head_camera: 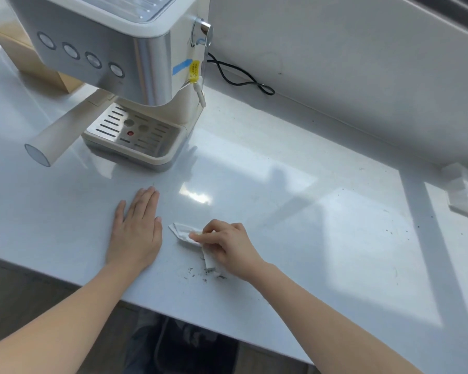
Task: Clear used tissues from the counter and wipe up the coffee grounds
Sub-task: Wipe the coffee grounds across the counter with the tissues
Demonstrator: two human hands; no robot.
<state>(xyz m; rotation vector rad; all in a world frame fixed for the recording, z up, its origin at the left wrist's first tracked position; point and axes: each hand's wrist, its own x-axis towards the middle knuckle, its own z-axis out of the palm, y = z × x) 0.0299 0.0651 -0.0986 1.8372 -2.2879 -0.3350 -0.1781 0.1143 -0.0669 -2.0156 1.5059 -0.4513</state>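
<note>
Tissue [185,234] half hidden under right hand [227,248], beside grounds [200,275].

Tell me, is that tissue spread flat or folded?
Folded: the tissue under the right hand shows creased, layered edges on the counter.

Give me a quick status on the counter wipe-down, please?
Left hand flat on counter, empty. Right hand pressing folded tissue down. Coffee grounds gathered near front edge, specks further right. Nothing in the way.

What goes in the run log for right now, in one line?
step: wiping | right hand: pressing tissue on coffee grounds | left hand: flat on counter
</note>
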